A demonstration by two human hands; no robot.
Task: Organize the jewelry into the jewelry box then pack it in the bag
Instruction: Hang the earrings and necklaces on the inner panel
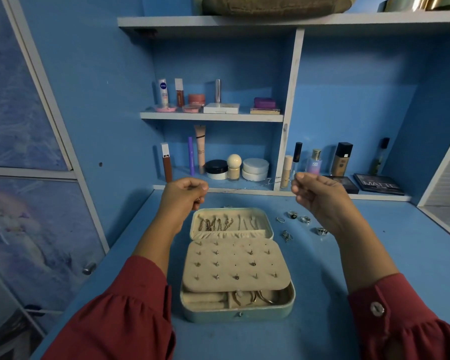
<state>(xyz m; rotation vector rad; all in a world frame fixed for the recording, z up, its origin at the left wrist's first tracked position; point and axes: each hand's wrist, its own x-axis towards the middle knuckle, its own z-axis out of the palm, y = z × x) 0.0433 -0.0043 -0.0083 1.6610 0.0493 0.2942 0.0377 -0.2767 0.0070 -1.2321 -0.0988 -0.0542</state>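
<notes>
The open mint jewelry box lies on the blue desk. Gold chains hang in its lid, and several stud earrings sit on the beige flap. Hoops lie in the tray below. My left hand is raised above the box's left rear corner and pinches a small metal piece of a thin necklace. My right hand is raised to the right at the same height, thumb and forefinger pinched. The strand between the hands is too fine to make out. Loose rings and an earring lie right of the box.
Cosmetics fill the shelves behind: tubes and jars, bottles, and a dark palette at the desk's back right. A brown bag sits on the top shelf. A cabinet door with a knob stands to the left.
</notes>
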